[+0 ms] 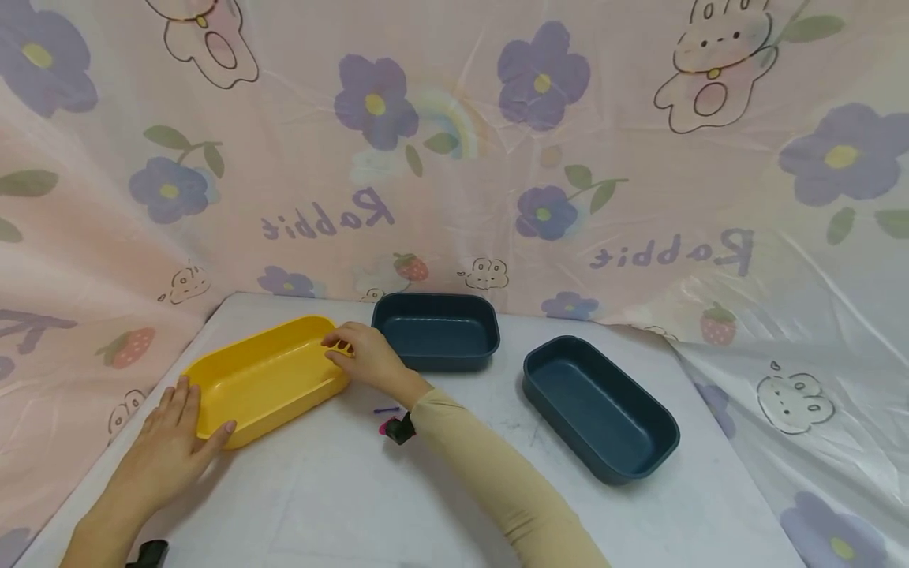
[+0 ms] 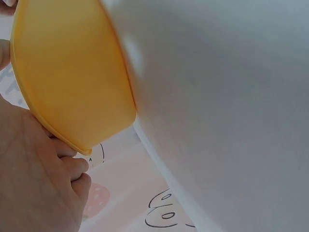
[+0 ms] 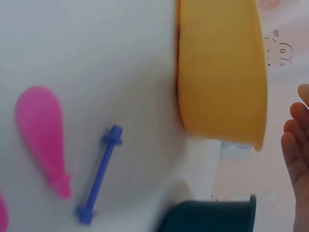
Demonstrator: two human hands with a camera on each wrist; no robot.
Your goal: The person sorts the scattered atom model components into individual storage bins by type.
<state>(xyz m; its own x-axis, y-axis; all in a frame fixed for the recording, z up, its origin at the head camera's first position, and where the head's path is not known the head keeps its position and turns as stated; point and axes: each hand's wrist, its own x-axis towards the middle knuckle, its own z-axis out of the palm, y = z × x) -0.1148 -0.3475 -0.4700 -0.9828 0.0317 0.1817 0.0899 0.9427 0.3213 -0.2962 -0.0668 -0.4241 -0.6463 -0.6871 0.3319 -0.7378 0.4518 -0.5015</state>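
Note:
A yellow tray (image 1: 263, 414), oblong with rounded corners, sits at the left of the white table. My left hand (image 1: 166, 446) grips its near left end, with the thumb over the front rim; the left wrist view has its fingers curled under the rim's edge. By the tray's right end hovers my right hand (image 1: 369, 355), its fingers loosely bent and holding nothing; a gap shows between them and the rim in the right wrist view. Under the right forearm lie a purple rod (image 3: 100, 174) with flanged ends and a pink paddle-shaped piece (image 3: 43, 135).
Two dark blue trays stand on the table (image 1: 319, 505): one back tray (image 1: 436, 363) just behind the right hand, one right tray (image 1: 589, 426) set at a slant. Another pink piece (image 3: 2, 212) shows at the frame edge. A printed curtain (image 1: 454, 181) hangs around the table.

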